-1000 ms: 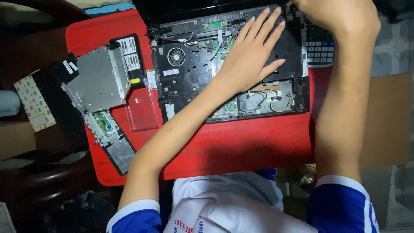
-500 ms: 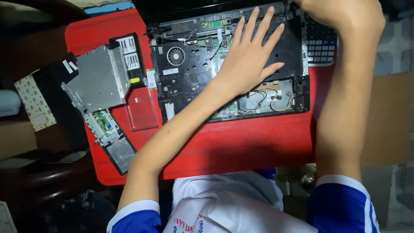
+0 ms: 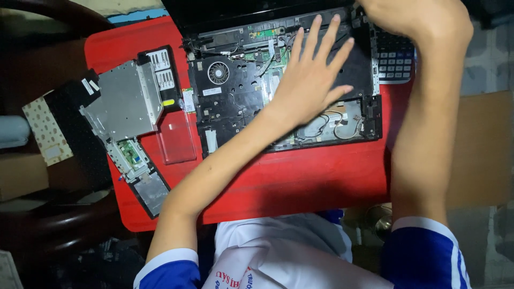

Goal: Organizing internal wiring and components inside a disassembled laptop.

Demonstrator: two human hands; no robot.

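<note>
Head view: the opened laptop is pressed flat under the spread left hand, while its far right corner is gripped by the curled right hand.

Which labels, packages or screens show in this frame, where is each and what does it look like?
White sticker: small rectangle on the opened laptop, below the fan.
Yellow label: small strip on the grey drive's right edge.
White stickers: pale rectangles on the black part above that drive.
Laptop screen: dark, top edge.
</note>
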